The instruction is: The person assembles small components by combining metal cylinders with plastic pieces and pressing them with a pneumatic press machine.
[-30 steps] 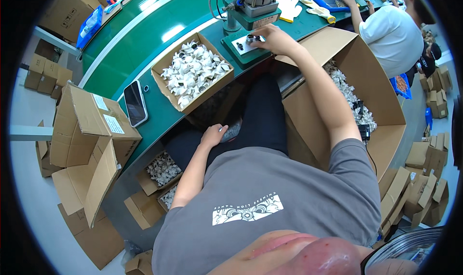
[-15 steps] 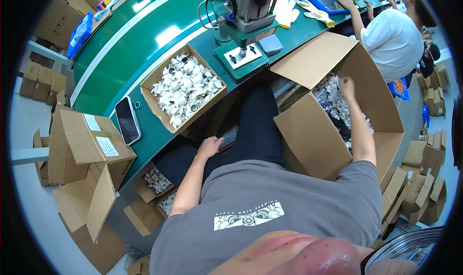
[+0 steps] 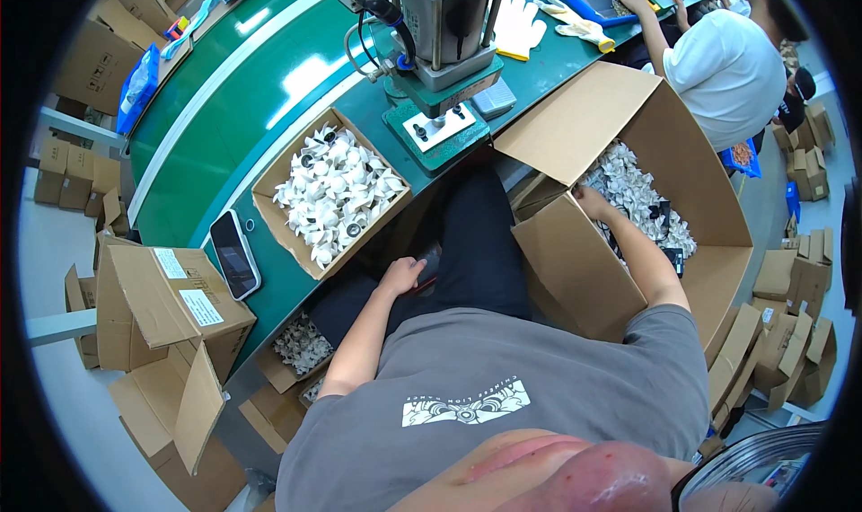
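My right hand (image 3: 593, 203) reaches into a large open cardboard box (image 3: 575, 265) at my right, by its left inner wall. Its fingers are mostly hidden. White bladed plastic pieces (image 3: 639, 187), like small fan wheels, fill the box, with a few black items (image 3: 663, 214) among them. My left hand (image 3: 403, 276) rests low by my lap with curled fingers, against a dark greyish thing (image 3: 431, 262) that I cannot make out. Ahead on the green bench, a shallow carton (image 3: 285, 242) holds a heap of similar white bladed pieces (image 3: 334, 189).
A press (image 3: 440, 27) with a green base stands on the bench (image 3: 202, 144). Gloves (image 3: 516, 29) and a blue tray (image 3: 575, 4) lie beyond. A phone (image 3: 234, 253) lies left, near open cartons (image 3: 171, 287). A person in white (image 3: 727, 76) works at the far right.
My right hand has moved left and down within the large box, from above the white pieces to the left wall. My left hand stays near my lap. The view has shifted slightly.
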Available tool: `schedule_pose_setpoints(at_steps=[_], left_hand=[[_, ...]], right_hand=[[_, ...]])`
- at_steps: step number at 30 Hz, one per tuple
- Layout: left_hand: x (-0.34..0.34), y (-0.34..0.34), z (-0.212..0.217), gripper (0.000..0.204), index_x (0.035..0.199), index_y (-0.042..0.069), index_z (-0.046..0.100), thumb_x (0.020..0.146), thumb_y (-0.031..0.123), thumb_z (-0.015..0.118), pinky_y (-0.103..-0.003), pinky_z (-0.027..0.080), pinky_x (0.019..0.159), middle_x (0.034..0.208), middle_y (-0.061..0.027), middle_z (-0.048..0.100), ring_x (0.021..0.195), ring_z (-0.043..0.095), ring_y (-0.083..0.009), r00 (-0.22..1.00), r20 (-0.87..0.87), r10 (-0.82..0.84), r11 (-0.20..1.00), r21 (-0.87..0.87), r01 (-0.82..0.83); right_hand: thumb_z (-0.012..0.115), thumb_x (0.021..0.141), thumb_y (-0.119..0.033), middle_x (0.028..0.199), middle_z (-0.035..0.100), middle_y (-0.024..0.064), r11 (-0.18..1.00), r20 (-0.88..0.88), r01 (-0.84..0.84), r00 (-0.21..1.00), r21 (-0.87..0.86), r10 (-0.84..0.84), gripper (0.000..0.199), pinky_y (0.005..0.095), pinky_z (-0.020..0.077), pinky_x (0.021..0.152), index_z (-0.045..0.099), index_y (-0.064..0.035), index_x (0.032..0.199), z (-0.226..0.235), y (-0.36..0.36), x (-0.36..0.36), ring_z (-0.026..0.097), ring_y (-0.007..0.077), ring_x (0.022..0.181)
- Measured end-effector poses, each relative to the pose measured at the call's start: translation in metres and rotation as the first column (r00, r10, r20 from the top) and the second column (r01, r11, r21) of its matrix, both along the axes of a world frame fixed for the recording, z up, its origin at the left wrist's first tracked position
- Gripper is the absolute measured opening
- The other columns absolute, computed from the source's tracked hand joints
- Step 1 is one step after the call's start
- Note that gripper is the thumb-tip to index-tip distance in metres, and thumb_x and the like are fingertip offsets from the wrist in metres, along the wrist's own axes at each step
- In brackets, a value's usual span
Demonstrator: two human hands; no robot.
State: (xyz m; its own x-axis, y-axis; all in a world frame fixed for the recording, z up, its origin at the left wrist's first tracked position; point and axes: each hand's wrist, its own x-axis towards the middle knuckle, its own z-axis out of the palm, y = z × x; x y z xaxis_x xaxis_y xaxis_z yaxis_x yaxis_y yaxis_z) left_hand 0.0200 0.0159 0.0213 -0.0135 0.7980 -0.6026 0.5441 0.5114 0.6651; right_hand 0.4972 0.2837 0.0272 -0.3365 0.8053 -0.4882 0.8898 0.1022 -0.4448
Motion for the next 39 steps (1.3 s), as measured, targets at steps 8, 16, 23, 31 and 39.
schedule_pose_setpoints(at_steps=[8, 16, 23, 31, 39], left_hand=[[0.010, 0.016, 0.003, 0.044, 0.082, 0.001, 0.066, 0.096, 0.040, 0.052, -0.037, 0.049, 0.070, 0.062, -0.0104, 0.064, 0.062, 0.064, -0.0249, 1.000, 0.010, -0.018, 1.000, -0.006, 0.018], [0.018, 0.017, 0.000, 0.043, 0.082, 0.000, 0.065, 0.096, 0.038, 0.052, -0.038, 0.049, 0.069, 0.064, -0.0118, 0.065, 0.063, 0.064, -0.0261, 0.995, 0.065, -0.080, 0.997, 0.017, 0.079], [0.019, 0.007, 0.006, 0.043, 0.082, 0.000, 0.065, 0.095, 0.038, 0.053, -0.037, 0.050, 0.068, 0.065, -0.0122, 0.066, 0.064, 0.066, -0.0257, 0.990, 0.052, -0.129, 0.991, 0.053, 0.126], [0.012, -0.004, 0.001, 0.041, 0.081, 0.001, 0.065, 0.095, 0.037, 0.053, -0.035, 0.049, 0.068, 0.063, -0.0101, 0.065, 0.062, 0.065, -0.0221, 0.996, 0.085, -0.033, 0.995, 0.096, 0.025], [-0.002, -0.006, 0.004, 0.042, 0.081, 0.001, 0.066, 0.095, 0.038, 0.053, -0.035, 0.049, 0.070, 0.063, -0.0089, 0.065, 0.063, 0.064, -0.0224, 0.996, 0.079, 0.037, 0.994, 0.105, -0.045]], right_hand=[[0.080, 0.071, -0.012, 0.067, 0.062, 0.0063, 0.864, -0.276, 0.502, 0.836, 0.033, -0.474, 0.027, 0.0325, 0.0512, 0.059, 0.062, 0.0008, 0.087, 0.045, 0.009, -0.001, 0.064, 0.0162, 0.066], [0.069, 0.083, -0.018, 0.083, 0.071, 0.0080, 0.582, -0.297, 0.526, 0.844, 0.620, -0.447, 0.022, 0.0280, 0.0507, 0.068, 0.072, -0.0029, 0.098, 0.253, 0.058, 0.077, 0.065, 0.0128, 0.073], [0.073, 0.083, -0.019, 0.081, 0.069, 0.0078, 0.580, -0.501, 0.498, 0.848, 0.644, -0.172, 0.025, 0.0271, 0.0500, 0.063, 0.071, -0.0032, 0.102, 0.309, -0.073, -0.207, 0.062, 0.0111, 0.069], [0.075, 0.081, -0.016, 0.090, 0.069, 0.0088, 0.441, -0.554, 0.393, 0.763, 0.807, 0.333, 0.021, 0.0324, 0.0516, 0.065, 0.072, -0.0053, 0.099, 0.217, -0.040, -0.333, 0.064, 0.0245, 0.073], [0.073, 0.078, -0.012, 0.097, 0.067, 0.0053, 0.193, -0.235, 0.158, 0.837, 0.968, 0.494, 0.022, 0.0356, 0.0524, 0.076, 0.070, -0.0081, 0.100, 0.222, -0.047, -0.329, 0.064, 0.0242, 0.088]])
